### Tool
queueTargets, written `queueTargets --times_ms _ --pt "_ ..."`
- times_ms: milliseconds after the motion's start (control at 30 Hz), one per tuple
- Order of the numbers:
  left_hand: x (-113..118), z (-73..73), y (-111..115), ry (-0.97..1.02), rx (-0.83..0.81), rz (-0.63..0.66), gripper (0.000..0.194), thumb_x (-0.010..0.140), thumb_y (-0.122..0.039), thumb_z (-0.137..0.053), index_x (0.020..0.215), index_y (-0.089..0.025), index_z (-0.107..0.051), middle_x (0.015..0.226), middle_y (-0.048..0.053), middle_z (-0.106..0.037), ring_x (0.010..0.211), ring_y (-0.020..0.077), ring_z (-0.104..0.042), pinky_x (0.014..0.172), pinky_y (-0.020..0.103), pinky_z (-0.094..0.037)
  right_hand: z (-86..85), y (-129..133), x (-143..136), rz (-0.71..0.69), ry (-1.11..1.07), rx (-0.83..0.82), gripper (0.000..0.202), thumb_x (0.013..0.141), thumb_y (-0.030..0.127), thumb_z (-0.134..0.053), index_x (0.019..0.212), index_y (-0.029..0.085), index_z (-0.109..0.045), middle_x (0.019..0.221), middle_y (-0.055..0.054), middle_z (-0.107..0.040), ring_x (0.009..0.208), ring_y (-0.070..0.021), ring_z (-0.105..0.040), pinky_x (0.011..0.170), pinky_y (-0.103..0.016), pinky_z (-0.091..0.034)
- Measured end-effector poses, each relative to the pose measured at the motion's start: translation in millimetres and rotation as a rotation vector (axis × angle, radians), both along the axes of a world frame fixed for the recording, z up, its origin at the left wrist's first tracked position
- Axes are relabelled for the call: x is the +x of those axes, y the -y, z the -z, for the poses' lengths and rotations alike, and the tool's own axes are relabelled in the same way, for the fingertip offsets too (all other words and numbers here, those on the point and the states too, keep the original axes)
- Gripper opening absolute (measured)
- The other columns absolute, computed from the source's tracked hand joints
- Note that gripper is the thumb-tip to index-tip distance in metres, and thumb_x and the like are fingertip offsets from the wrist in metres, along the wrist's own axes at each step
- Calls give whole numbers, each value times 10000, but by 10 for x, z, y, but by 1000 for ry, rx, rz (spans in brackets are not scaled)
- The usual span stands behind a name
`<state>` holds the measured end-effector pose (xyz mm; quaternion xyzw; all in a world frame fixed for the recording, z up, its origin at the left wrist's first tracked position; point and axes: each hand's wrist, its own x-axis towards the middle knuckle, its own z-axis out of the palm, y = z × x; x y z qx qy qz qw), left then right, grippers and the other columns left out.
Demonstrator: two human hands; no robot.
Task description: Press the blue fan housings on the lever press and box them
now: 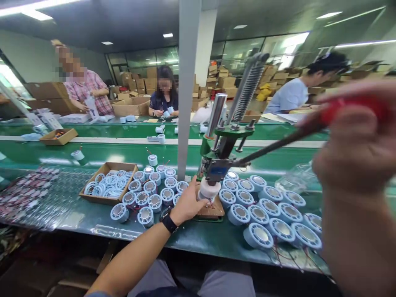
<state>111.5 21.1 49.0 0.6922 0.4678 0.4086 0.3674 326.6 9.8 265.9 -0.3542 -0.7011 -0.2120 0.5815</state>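
A hand press (218,165) with a spring and a green bracket stands at the middle of the bench. Its white round head (210,189) sits low over a part on a brown base plate (213,209); most of that part is hidden. My left hand (189,201), with a watch on the wrist, holds the part from the left, thumb in front and fingers behind. My right hand (359,140), blurred and close to the camera, is wrapped round the red knob of the press lever (278,142). Light blue round units (260,235) with metallic centres stand on both sides of the press.
A cardboard box (83,194) of light blue rings is at the left, beside bubble wrap (62,206) with small wired parts. A grey post (185,90) rises behind the units. Clear plastic (293,177) lies at the right. People work across the green conveyor (123,152).
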Motion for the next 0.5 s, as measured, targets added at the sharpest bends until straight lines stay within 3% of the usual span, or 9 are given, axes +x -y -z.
queueTargets --times_ms 100,167,200,267,367,433,500 --pt "-408 -107 -36 -123 144 -144 697 832 -213 -629 1472 -184 -353 1405 121 -538 1323 261 -487 1153 438 -362 -388 -531 -116 -122 -90 -225 276 983 392 -483 1238 338 -576 1162 -39 -591 710 -104 -608 611 -291 -505" --pt "-792 -216 -224 -291 204 -274 604 873 -218 -573 1446 -180 -390 1396 111 -543 1309 244 -497 1144 418 -376 -354 -616 -165 -153 -112 -270 342 967 352 -498 1307 377 -536 1292 -21 -543 788 -111 -633 699 -301 -529" --pt "-996 -281 -370 -387 207 -337 561 886 -208 -551 1429 -177 -414 1396 110 -541 1308 243 -495 1143 415 -376 -234 -580 -185 -172 -154 -239 376 966 340 -491 1336 400 -513 1341 -12 -519 879 -141 -650 772 -334 -536" --pt "-1372 -411 -738 -494 178 -419 479 890 -164 -531 1367 -158 -486 1375 133 -548 1309 269 -486 1152 440 -352 211 -406 -243 -202 -299 -131 389 959 326 -494 1336 423 -516 1348 -15 -528 1041 -212 -640 904 -427 -514" --pt "-1718 -530 -1320 -577 90 -424 361 894 -170 -584 1254 -144 -577 1263 151 -604 1226 295 -542 1101 488 -400 1232 -129 -423 -198 -505 -100 395 914 316 -559 1309 331 -550 1220 -91 -595 1054 -263 -632 924 -496 -512" --pt "-1771 -518 -1607 -635 23 -380 332 907 -255 -634 1216 -142 -589 1216 127 -614 1140 270 -588 1022 493 -473 1932 -58 -579 -141 -476 -311 615 863 361 -609 1432 238 -410 1314 -155 -536 1173 -299 -582 928 -493 -522" --pt "-1727 -441 -1770 -682 -22 -330 342 923 -335 -635 1203 -144 -587 1207 103 -606 1081 240 -607 951 471 -521 2467 -82 -712 -93 -438 -542 808 823 429 -636 1498 162 -281 1368 -206 -496 1207 -307 -570 961 -473 -514"
